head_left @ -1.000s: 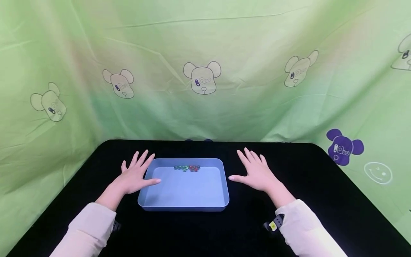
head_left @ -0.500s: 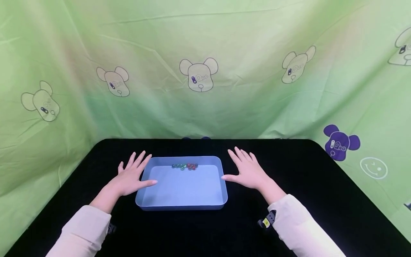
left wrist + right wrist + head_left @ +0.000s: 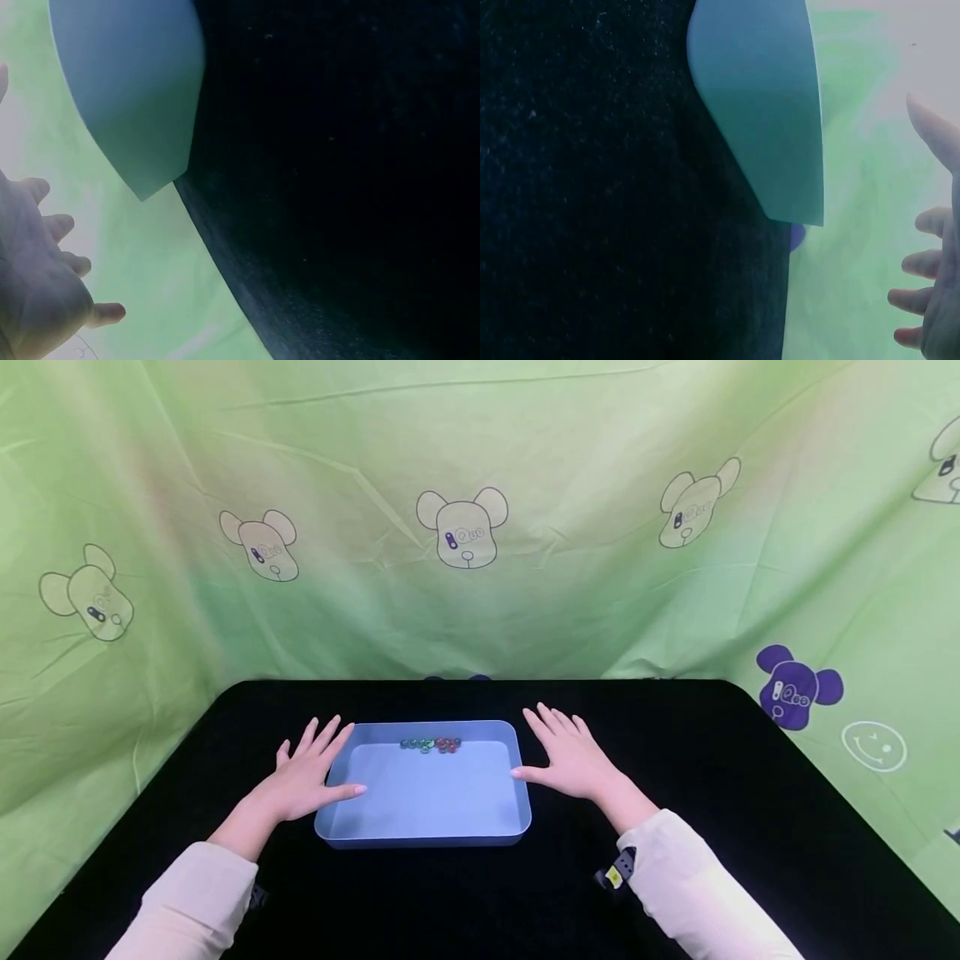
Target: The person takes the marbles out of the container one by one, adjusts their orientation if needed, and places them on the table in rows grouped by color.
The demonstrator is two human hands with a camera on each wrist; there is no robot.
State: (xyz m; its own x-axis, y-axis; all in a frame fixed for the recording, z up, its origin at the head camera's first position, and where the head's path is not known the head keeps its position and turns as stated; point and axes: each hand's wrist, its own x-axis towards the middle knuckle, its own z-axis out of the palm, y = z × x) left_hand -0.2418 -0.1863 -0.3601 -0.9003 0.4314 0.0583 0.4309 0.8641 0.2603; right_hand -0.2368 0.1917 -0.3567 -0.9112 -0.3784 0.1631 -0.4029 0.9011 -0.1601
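A shallow blue tray (image 3: 427, 793) lies on the black table in the head view. Along its far side sits a cluster of small round glass marbles (image 3: 426, 745), green ones to the left and red ones to the right. My left hand (image 3: 303, 777) hovers at the tray's left side, fingers spread, its thumb overlapping the tray in this view. On the other side my right hand (image 3: 570, 756) is held with fingers extended, thumb tip right at the right rim. Both hands hold nothing. Each wrist view shows an outer wall of the tray (image 3: 135, 97) with the fingers apart from it.
The black-covered table (image 3: 450, 902) extends around the tray. A green printed curtain (image 3: 465, 618) hangs behind it and at both sides. A small dark device with a yellow label (image 3: 615, 875) sits at the right cuff.
My right hand has moved left, closer to the tray's right rim. The left hand stays spread by the left rim. The head view has shifted slightly; tray and marbles keep their arrangement.
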